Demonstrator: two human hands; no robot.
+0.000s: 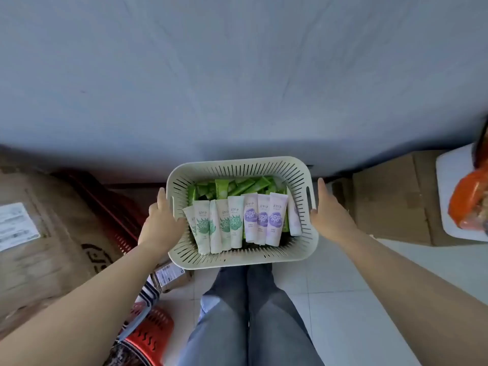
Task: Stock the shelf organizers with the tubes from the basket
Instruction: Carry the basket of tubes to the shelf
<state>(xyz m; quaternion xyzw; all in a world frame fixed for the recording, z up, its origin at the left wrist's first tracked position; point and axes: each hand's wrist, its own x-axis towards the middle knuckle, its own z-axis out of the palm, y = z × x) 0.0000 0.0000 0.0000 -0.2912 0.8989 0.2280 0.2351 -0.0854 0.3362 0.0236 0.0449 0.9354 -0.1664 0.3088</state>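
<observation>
A pale blue-grey surface [237, 75] fills the upper half of the frame. Below it we see a large cardboard box [52, 233] at the left edge and a white tiled floor [343, 299] at lower right. Our legs [250, 326] in grey jeans run down the lower centre, with a red crate [150, 334] to their left. The cream slotted basket [237, 261] sits at centre frame above our knees, held between both hands. Our left hand [161, 223] grips its left wall, thumb hooked over the rim. Our right hand [330, 217] clasps the right wall beside the handle slot. Inside the basket, white tubes [235, 223] with green or purple labels lie side by side over green ones at the back.
</observation>
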